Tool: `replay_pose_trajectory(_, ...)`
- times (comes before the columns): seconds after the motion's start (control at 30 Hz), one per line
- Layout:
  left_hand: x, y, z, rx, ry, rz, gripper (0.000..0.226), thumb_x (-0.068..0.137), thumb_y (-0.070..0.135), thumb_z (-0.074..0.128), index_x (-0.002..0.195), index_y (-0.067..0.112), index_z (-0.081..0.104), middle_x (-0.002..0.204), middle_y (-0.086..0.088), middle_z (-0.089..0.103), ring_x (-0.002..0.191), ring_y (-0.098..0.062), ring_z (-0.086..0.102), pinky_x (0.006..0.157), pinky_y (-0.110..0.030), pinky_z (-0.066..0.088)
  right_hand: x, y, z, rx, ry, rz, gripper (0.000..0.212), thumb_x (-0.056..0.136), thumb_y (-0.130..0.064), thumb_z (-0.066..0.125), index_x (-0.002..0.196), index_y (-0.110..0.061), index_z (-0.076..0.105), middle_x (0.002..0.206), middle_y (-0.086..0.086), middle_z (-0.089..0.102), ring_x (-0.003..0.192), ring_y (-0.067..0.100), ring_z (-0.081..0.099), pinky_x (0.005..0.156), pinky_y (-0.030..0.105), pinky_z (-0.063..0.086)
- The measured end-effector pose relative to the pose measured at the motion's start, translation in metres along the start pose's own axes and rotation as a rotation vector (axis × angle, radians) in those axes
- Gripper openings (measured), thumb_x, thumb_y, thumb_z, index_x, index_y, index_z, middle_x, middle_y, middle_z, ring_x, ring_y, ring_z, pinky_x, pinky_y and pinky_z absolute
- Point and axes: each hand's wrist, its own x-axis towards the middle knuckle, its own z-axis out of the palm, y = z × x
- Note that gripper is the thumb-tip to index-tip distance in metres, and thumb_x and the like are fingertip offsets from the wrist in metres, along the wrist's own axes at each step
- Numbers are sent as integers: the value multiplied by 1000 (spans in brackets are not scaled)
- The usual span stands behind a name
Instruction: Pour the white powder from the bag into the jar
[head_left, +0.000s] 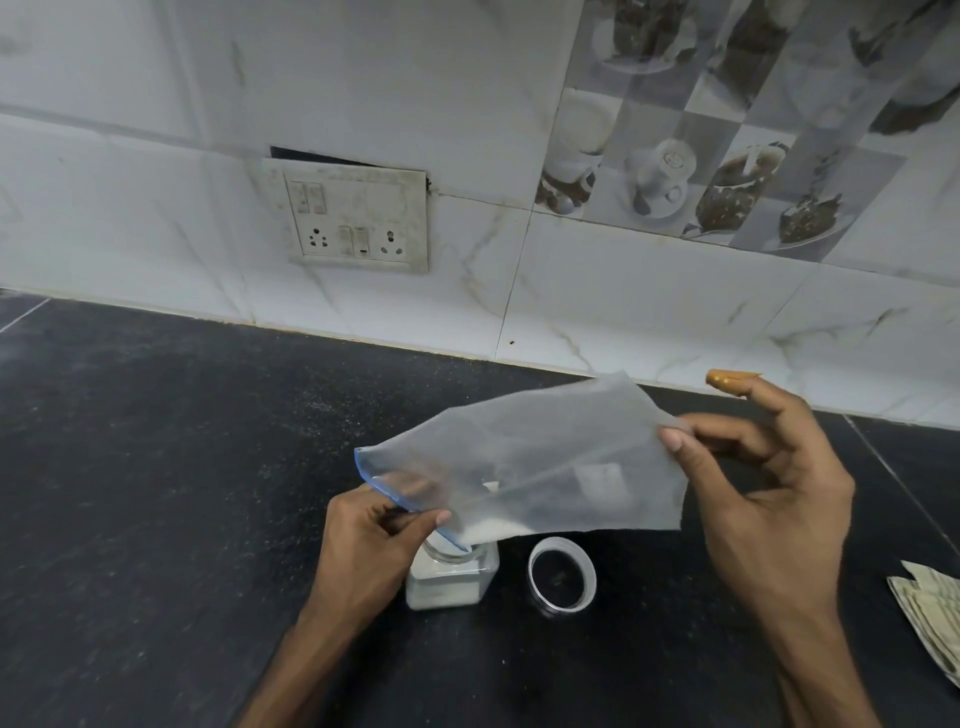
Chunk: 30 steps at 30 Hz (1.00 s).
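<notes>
I watch one clear bag (530, 467) tipped into one jar (452, 577).
Left hand (369, 540) pinches its blue-edged mouth at the jar's opening; right hand (769, 499), at the bag's 3 o'clock, pinches the raised end, one finger straight. White powder (493, 529) gathers low. One lid (561, 577) lies at the jar's 3 o'clock.

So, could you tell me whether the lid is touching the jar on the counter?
Apart. The head view shows a strip of dark counter between the jar and the lid lying to its right.
</notes>
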Motion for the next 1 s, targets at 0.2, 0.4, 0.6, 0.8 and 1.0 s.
replay_pose_trajectory(0.2, -2, 0, 0, 2, 9, -8, 48, 67, -4, 87, 79, 39, 70, 77, 36, 71, 74, 9, 71, 65, -9, 55, -2, -2, 2, -4, 1, -1, 45, 80, -16, 77, 120, -24, 61, 96, -17, 75, 88, 5, 73, 85, 27, 58)
replay_pose_trajectory(0.4, -2, 1, -1, -8, 6, 4, 47, 69, -4, 87, 81, 39, 72, 78, 33, 73, 75, 3, 74, 65, -14, 58, -3, -2, 2, 3, -1, -6, 43, 80, -11, 77, 119, -20, 61, 94, -20, 75, 87, 4, 73, 84, 21, 57)
replay_pose_trajectory(0.6, -3, 0, -1, -9, 25, 22, 51, 68, -3, 87, 78, 44, 71, 74, 19, 75, 71, -3, 74, 64, -23, 61, -3, -3, 3, 25, 14, -8, 42, 81, -13, 77, 119, -21, 62, 95, -16, 76, 86, 6, 73, 83, 23, 57)
replay_pose_trajectory(0.8, -3, -1, -2, -12, 11, 25, 53, 68, -4, 88, 78, 45, 71, 76, 30, 73, 72, 3, 73, 64, -15, 58, -3, -5, 1, 15, 9, -15, 42, 81, -16, 77, 119, -19, 62, 96, -15, 76, 86, 6, 73, 84, 24, 57)
replay_pose_trajectory(1.0, -4, 1, -2, -14, 17, 37, 52, 68, -5, 87, 81, 43, 71, 77, 32, 73, 72, -7, 76, 65, -19, 61, -2, -3, 1, 13, 10, -20, 40, 82, -14, 77, 119, -17, 63, 97, -12, 76, 87, 7, 74, 84, 22, 56)
